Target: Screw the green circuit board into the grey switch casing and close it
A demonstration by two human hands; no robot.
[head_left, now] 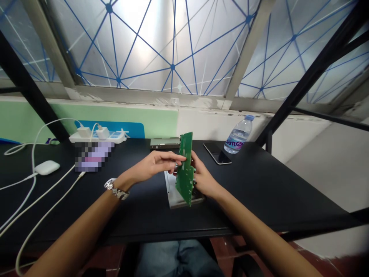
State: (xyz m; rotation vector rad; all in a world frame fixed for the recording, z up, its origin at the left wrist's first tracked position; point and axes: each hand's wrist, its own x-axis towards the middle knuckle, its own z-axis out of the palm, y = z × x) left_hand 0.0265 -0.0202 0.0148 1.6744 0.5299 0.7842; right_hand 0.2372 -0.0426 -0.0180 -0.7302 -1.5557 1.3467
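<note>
A green circuit board [186, 181] stands nearly on edge above the desk, its flat face turned to the left. My right hand [205, 181] grips it from the right side, with the fingers partly hidden behind the board. From the left, my left hand [154, 165] reaches in with the index finger stretched out, its tip touching the board's face; the other fingers are partly curled near the board's left edge. Below the board lies a flat silver metal casing [174, 198] on the desk, partly covered by board and hands.
Behind the board sits a grey metal box [164, 143]. A phone [217, 154] and a water bottle [239, 134] are at the right. Leftward are a power strip [115, 137], a white earbud case [47, 167], a blurred purple item [95, 157] and white cables on the black desk [259, 192].
</note>
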